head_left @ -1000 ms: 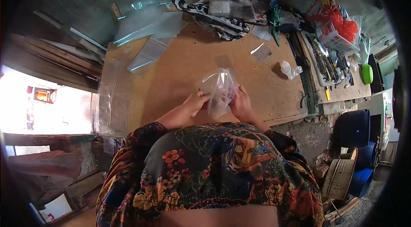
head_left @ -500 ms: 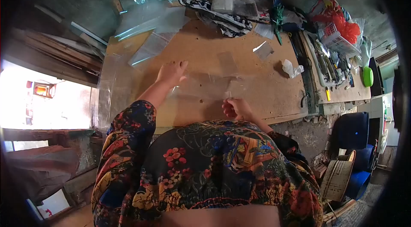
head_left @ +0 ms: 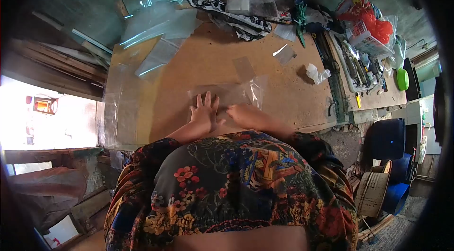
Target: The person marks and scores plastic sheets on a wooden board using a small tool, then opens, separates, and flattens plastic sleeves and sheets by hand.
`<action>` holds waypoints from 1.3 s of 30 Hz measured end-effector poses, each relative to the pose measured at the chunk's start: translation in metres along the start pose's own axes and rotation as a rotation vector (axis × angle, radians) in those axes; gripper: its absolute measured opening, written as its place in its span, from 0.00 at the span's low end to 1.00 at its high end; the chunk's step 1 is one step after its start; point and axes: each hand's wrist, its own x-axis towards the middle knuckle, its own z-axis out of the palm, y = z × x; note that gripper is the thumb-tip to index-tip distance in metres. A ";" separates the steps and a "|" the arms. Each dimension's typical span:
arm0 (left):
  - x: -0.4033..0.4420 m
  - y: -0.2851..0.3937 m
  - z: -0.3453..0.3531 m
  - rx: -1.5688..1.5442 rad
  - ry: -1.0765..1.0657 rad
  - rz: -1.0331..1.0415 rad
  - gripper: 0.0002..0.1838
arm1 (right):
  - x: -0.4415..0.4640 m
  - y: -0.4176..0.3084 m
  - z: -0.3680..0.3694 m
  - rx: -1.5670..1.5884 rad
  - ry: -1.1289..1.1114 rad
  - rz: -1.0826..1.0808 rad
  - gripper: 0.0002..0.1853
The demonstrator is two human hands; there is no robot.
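Note:
A clear plastic sheet [head_left: 257,92] lies wrinkled on the wooden board near my body, its right end raised and shiny. My left hand [head_left: 204,113] is spread flat on the left part of this sheet, fingers pointing away from me. Close beside it, my right hand [head_left: 243,114] is curled, knuckles up, over the sheet's near side. Whatever its fingers may hold is hidden under the hand. Just beyond the sheet is a small clear rectangular piece [head_left: 244,68], flat on the board.
Larger clear sheets [head_left: 153,57] lie at the back left. A black-and-white cloth [head_left: 236,24], green-handled scissors [head_left: 301,19] and a crumpled white bag [head_left: 317,74] lie toward the back and right. A tool tray [head_left: 350,61] and white basket [head_left: 371,38] stand at right.
My left hand has come down and toward me, flattening with fingers spread on the plastic sheet. The right hand has moved left, close to it. The sheet's right end now stands more wrinkled.

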 end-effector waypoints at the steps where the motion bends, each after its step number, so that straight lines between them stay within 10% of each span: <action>1: -0.004 -0.002 0.002 0.024 0.013 0.041 0.42 | 0.008 0.006 0.009 -0.149 -0.218 0.113 0.15; 4: -0.005 -0.023 0.025 0.042 0.202 0.164 0.41 | 0.014 0.033 0.013 -0.369 0.217 0.137 0.22; 18: 0.013 -0.126 -0.007 0.310 0.216 0.499 0.36 | -0.055 0.020 0.025 -0.348 0.322 0.532 0.34; 25: 0.023 -0.026 0.000 0.073 0.293 0.373 0.37 | -0.002 0.074 -0.022 -0.079 0.652 0.724 0.21; 39: 0.024 0.004 0.015 -0.008 0.284 0.215 0.37 | 0.087 0.112 -0.026 -0.153 0.396 0.619 0.09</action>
